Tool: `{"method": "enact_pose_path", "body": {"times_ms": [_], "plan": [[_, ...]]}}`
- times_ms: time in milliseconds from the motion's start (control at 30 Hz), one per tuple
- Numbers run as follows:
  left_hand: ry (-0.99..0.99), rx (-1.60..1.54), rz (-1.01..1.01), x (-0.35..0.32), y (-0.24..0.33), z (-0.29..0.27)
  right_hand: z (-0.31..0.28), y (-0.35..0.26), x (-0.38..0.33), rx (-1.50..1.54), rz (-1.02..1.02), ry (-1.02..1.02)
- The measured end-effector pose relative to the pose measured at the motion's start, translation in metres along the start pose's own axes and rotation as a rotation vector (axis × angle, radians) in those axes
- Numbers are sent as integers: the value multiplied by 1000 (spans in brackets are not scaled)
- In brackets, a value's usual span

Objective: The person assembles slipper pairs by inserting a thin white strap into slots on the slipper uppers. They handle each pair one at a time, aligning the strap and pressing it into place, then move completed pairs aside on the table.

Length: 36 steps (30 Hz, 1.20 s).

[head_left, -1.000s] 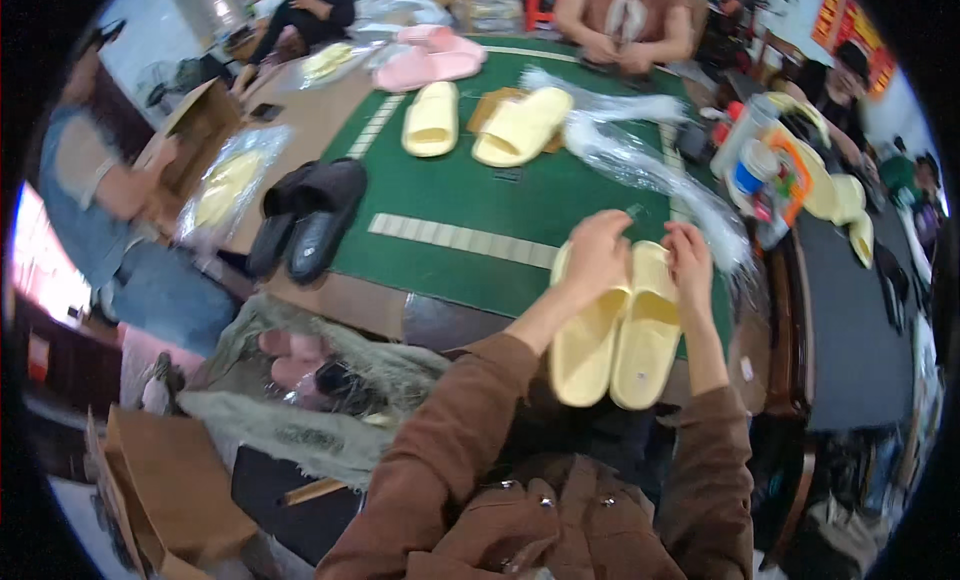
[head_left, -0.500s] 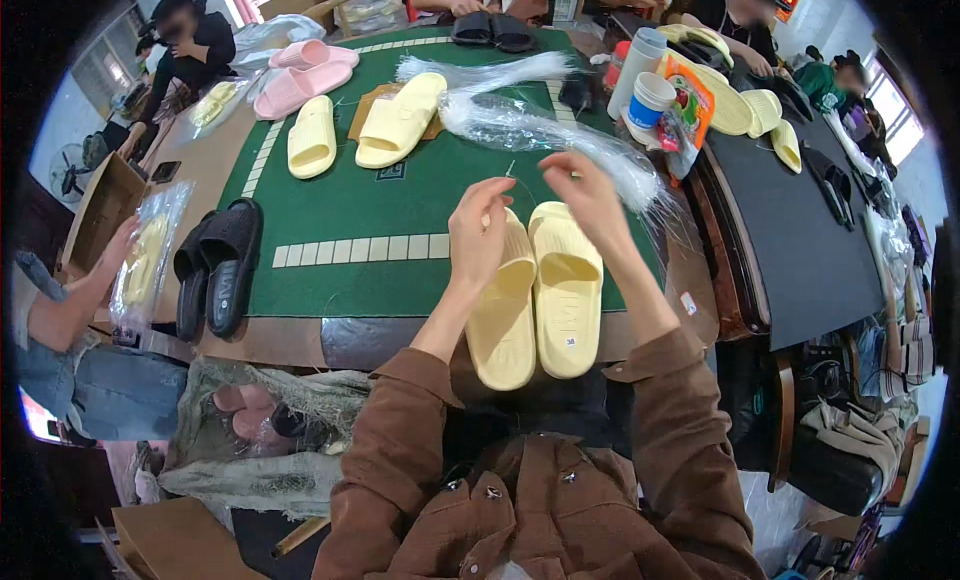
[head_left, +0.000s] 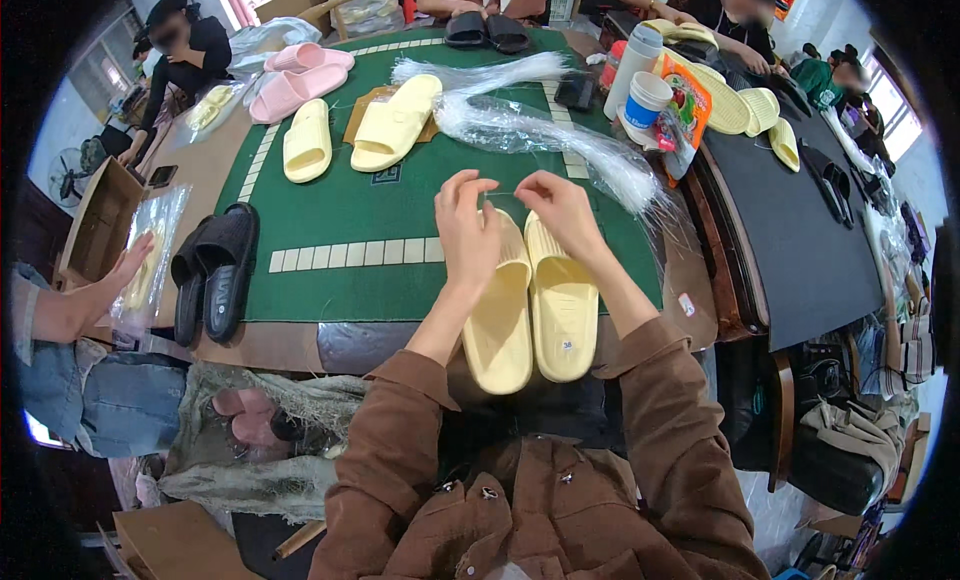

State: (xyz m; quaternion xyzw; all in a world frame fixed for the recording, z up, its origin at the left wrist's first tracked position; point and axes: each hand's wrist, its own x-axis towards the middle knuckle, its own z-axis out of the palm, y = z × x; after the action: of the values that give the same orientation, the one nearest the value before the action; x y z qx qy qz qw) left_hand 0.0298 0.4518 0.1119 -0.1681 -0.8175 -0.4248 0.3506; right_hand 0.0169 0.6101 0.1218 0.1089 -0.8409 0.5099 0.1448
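Note:
Two pale yellow slide slippers lie side by side in front of me, the left slipper (head_left: 498, 340) and the right slipper (head_left: 566, 325), toes pointing away. A thin clear plastic tie (head_left: 503, 192) stretches between my hands just beyond the toes. My left hand (head_left: 467, 230) pinches one end, partly covering the left slipper's strap. With thumb and fingers closed, my right hand (head_left: 562, 212) grips the other end above the right slipper's toe. The tie's path near the slippers is too fine to follow.
A green mat (head_left: 340, 205) carries another yellow slipper pair (head_left: 398, 122), pink slippers (head_left: 298, 83), black slippers (head_left: 225, 270) and a bundle of clear ties (head_left: 600, 160). A paper cup (head_left: 645, 105) and a bottle (head_left: 633, 65) stand at right. Another person's hand (head_left: 125, 265) rests on a bagged pair.
My hands have come down and closer together, with the tie now drawn between them. At left, the other person's hand has shifted on the bagged pair.

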Motion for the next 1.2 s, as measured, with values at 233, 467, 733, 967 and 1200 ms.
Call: {"method": "enact_pose_path", "body": {"times_ms": [233,467,733,967,1200], "plan": [[-264,-24,-94,13,-6,19,20,5,-7,-45,-44,72],[-171,-122,-121,4,-10,24,17,19,-6,-51,20,103],[-51,-95,-363,0,-23,25,-8,16,-1,-237,205,-39],[-49,90,-88,-4,-7,28,-2,17,-5,-324,-163,105],[-212,-179,-223,-2,-14,26,2,4,-7,-260,-153,30]]}}
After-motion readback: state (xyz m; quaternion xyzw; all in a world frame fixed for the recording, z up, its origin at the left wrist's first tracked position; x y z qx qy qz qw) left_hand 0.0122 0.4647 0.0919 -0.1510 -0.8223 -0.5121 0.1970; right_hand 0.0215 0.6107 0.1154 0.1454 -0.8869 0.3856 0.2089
